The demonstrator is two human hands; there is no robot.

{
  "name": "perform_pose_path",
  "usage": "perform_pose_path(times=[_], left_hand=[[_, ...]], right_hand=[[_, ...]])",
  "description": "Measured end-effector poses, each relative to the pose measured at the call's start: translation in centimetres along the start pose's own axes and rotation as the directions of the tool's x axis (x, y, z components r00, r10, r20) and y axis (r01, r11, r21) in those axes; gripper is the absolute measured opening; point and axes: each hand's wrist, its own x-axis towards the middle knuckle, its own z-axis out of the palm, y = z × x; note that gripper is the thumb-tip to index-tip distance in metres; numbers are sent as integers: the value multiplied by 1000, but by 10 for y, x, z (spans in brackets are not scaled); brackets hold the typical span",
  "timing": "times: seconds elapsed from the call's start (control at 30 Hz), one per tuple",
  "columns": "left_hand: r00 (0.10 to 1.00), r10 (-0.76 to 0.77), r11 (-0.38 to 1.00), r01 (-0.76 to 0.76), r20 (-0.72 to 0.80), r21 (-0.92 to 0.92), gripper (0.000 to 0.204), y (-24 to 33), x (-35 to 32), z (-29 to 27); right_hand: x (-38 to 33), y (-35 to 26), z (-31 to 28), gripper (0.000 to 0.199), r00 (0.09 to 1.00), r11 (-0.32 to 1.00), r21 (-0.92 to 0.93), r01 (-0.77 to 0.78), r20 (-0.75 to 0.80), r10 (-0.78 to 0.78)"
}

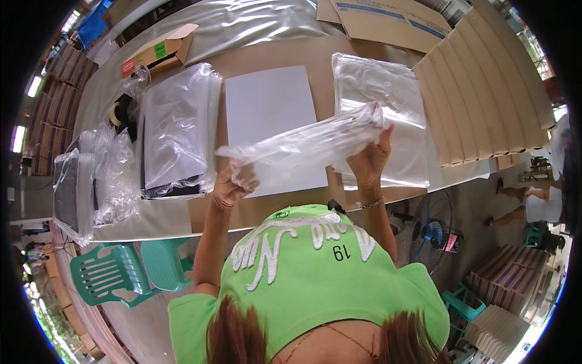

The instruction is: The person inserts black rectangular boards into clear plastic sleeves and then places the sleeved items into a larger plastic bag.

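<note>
Between my two hands a clear plastic bag point(303, 147) is stretched, crumpled along its length and tilted up to the right. My left hand point(235, 185) grips its lower left end with curled fingers. At the other end my right hand point(373, 155) pinches the bag, its fingers partly behind the plastic. Below the bag a white sheet point(270, 100) lies flat on brown cardboard. Right of it rests a pile of flat clear plastic bags point(379, 85). To the left is a stack of plastic-wrapped white sheets point(179, 127), with dark material showing at its lower edge.
More plastic-wrapped items point(115, 176) stand at the table's left end, near a tape roll point(115, 113). An open cardboard box point(173, 51) sits behind. Folded brown cartons point(485, 91) line the right side. Green plastic chairs point(112, 273) and a fan point(431, 230) are beside the table.
</note>
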Motion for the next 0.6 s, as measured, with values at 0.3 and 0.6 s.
perform_pose_path(times=[0.3, 0.6], left_hand=[[837, 533, 837, -502, -120, 217, 37, 38, 19, 48], [827, 526, 842, -540, -198, -21, 45, 37, 12, 60]], right_hand=[[-16, 0, -4, 70, 886, 820, -335, -464, -197, 420], [-17, 2, -20, 76, 916, 714, -576, -398, -293, 274]])
